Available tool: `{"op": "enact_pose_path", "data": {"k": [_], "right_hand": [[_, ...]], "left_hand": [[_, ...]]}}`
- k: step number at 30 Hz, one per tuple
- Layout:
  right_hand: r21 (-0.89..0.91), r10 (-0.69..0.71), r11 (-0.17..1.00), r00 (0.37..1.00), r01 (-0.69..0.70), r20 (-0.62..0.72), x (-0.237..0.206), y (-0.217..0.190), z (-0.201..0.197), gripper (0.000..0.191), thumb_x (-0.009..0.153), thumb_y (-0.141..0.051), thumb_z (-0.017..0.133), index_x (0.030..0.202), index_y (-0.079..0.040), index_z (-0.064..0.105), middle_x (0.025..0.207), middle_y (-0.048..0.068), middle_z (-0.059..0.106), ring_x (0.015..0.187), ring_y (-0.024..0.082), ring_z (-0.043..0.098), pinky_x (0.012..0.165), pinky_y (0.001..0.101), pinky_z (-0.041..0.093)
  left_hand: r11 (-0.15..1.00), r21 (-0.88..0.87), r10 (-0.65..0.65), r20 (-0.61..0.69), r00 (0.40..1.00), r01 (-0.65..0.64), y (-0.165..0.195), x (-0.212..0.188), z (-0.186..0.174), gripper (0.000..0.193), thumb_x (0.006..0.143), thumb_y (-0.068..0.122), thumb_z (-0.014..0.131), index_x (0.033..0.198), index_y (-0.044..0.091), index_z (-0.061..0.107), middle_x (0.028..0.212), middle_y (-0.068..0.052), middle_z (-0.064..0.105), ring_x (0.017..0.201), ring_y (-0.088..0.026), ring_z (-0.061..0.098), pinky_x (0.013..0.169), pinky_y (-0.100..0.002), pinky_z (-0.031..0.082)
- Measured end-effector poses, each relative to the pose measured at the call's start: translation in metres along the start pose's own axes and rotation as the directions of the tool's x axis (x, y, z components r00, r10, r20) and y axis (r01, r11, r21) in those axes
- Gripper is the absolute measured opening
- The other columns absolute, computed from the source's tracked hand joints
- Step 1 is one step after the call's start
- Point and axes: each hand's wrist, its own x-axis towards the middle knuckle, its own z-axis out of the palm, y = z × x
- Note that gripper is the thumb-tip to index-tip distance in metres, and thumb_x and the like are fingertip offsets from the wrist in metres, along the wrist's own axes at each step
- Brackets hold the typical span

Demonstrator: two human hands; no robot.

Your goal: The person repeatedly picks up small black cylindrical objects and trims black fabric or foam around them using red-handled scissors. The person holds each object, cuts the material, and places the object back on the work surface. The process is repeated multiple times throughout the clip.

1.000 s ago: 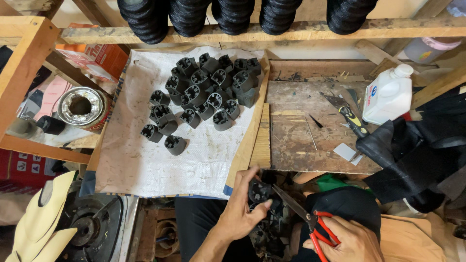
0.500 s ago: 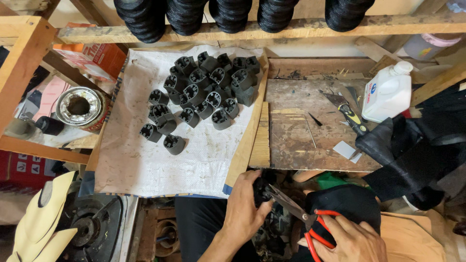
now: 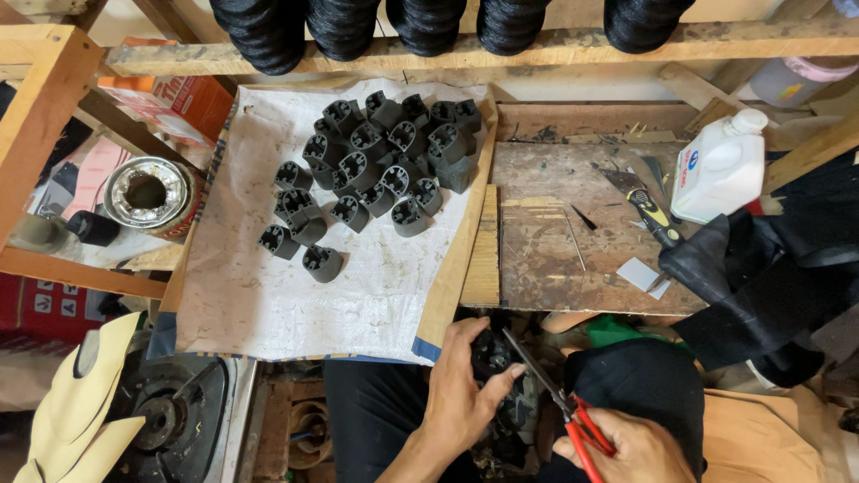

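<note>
Left hand [image 3: 461, 389] is curled, fingers wrapped round a black rubber part [image 3: 491, 354] low in the lap, just below the white cloth [image 3: 259, 295]. Right hand [image 3: 626, 447] grips red-handled scissors [image 3: 559, 398], blades angled up, tips touching the part.

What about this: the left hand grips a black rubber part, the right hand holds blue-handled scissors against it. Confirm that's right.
Not quite. In the head view the scissors in the right hand have red handles, not blue. The rest stands: the left hand grips the black rubber part.
</note>
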Motion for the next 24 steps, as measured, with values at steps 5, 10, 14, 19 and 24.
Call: {"op": "enact_pose_path", "data": {"k": [5,10,14,19,24], "right_hand": [[-0.411,-0.324,0.890,0.909,0.199,-0.261,-0.014,-0.021,-0.017,0.071,0.057,-0.063,0.091,0.110,-0.017,0.076,0.099,0.003,0.076,0.081,0.019,0.075,0.073,0.0383,0.055],[-0.458,-0.263,0.883,0.917,0.103,-0.300,-0.020,-0.036,-0.022,0.072,0.062,-0.062,0.087,0.117,-0.017,0.072,0.108,0.004,0.075,0.085,0.017,0.075,0.075,0.0364,0.056],[-0.131,-0.174,0.981,0.952,0.144,-0.253,-0.018,-0.040,-0.018,0.065,0.057,-0.055,0.093,0.114,-0.028,0.079,0.116,0.000,0.078,0.093,0.025,0.074,0.082,0.0386,0.055],[-0.093,0.108,0.990,0.994,-0.109,-0.018,-0.012,-0.037,-0.014,0.052,0.073,-0.059,0.086,0.117,-0.034,0.076,0.102,-0.001,0.083,0.101,0.017,0.080,0.093,0.0300,0.061],[-0.204,-0.178,0.971,0.952,0.128,-0.250,-0.011,-0.024,-0.011,0.061,0.062,-0.059,0.089,0.114,-0.029,0.076,0.107,-0.003,0.079,0.092,0.019,0.076,0.081,0.0359,0.057]], "left_hand": [[0.991,0.134,-0.015,0.040,0.999,0.009,-0.003,0.004,-0.003,0.065,0.083,0.018,0.080,0.136,-0.003,0.049,0.129,-0.024,0.057,0.114,-0.042,0.060,0.093,-0.045,0.051],[0.980,0.199,-0.014,0.040,0.999,0.006,0.002,0.003,0.001,0.066,0.080,0.016,0.082,0.134,-0.004,0.050,0.128,-0.025,0.058,0.114,-0.044,0.059,0.094,-0.047,0.049],[0.993,0.090,-0.079,0.037,0.996,0.075,0.003,0.003,0.001,0.065,0.080,0.015,0.081,0.134,-0.004,0.051,0.128,-0.024,0.058,0.113,-0.042,0.061,0.093,-0.045,0.051],[0.996,0.068,-0.053,0.043,0.998,0.050,0.005,0.002,0.001,0.064,0.084,0.020,0.083,0.133,-0.004,0.051,0.126,-0.024,0.059,0.112,-0.041,0.062,0.091,-0.045,0.052],[0.994,0.110,-0.028,0.002,1.000,0.028,0.005,0.007,-0.001,0.065,0.082,0.019,0.083,0.133,-0.004,0.051,0.125,-0.023,0.059,0.111,-0.042,0.061,0.092,-0.045,0.051]]}}
